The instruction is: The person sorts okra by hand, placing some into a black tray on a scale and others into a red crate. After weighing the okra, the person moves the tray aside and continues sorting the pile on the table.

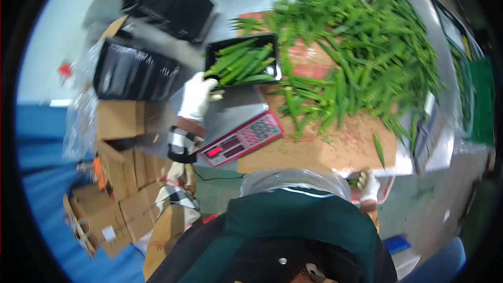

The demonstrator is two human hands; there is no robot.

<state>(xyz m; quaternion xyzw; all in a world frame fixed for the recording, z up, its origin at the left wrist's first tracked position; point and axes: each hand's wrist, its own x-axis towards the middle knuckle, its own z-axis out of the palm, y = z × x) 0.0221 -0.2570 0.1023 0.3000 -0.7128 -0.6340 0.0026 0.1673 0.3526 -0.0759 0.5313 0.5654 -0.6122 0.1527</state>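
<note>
My left hand (195, 98), in a white glove, grips the near-left corner of a black plastic tray (276, 52). Green okra pods (242, 64) lie side by side in the tray, which is at the far end of a digital scale (242, 139) with a pink-red front and a lit red display. At the table's front edge is my right hand (369, 185), also gloved, its fingers curled; what they hold, if anything, is hidden. Below that hand a pink basket (386, 188) shows partly, with some green pods inside. One loose okra pod (379, 151) lies on the cardboard just beyond it.
A large okra heap (367, 57) covers the table's right and far side, over cardboard (314, 152). Stacks of black trays (133, 71) stand left of the scale. Cardboard boxes (123, 194) crowd the lower left. A brush-like tool (427, 144) lies at the right edge.
</note>
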